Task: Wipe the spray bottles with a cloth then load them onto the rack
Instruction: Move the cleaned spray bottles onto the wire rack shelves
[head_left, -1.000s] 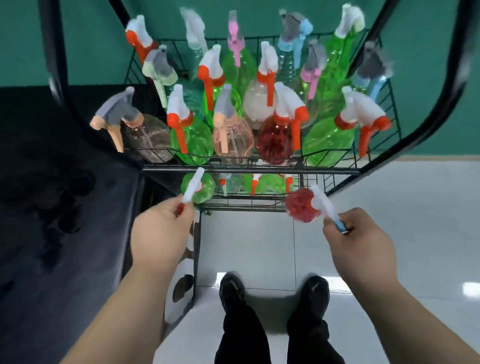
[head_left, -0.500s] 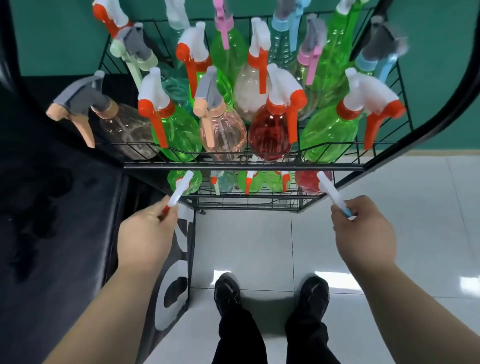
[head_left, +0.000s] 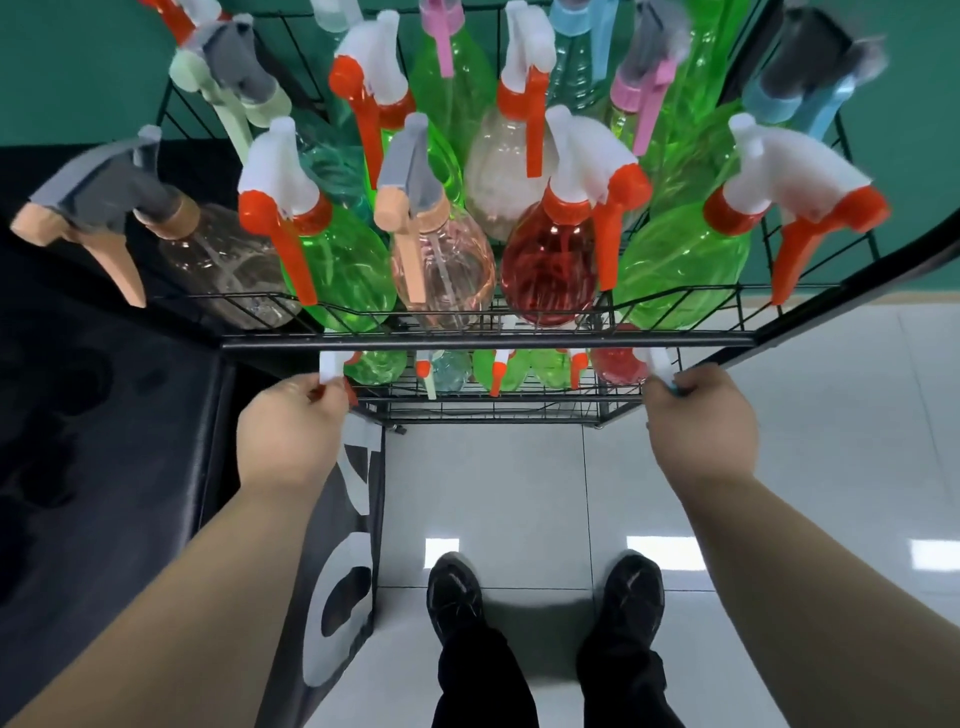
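Left grip: left hand (head_left: 293, 431) has its fingers curled round the white spray head of a green spray bottle (head_left: 376, 366), with the fingertips hidden behind the head.
Right grip: right hand (head_left: 698, 421) pinches the white head of a red spray bottle (head_left: 618, 358). A blue tip shows at the knuckles.
Where the held bottles sit: both are on the lower shelf (head_left: 493, 410) of the rack. The green one is at the left end and the red one at the right end, bodies pointing inward and heads sticking out toward the person.
Between them: a short row of lower-shelf bottles (head_left: 498, 369), green and clear, with orange-and-white triggers (mostly hidden by the rail).
Rack: black wire, with its front rail (head_left: 488, 343) crossing just above both hands.
Top tier: crowded with top-tier bottles (head_left: 447, 280) standing upright in clear, green, pink and red. The heads are white with orange, grey with peach, and pink and blue further back.
Left of rack: a black surface (head_left: 104, 415), and a dark banner (head_left: 343, 545) with white lettering hanging off its edge.
Underfoot: pale glossy tiles (head_left: 488, 493) and black shoes (head_left: 454, 592).
Behind: a green wall (head_left: 78, 67).
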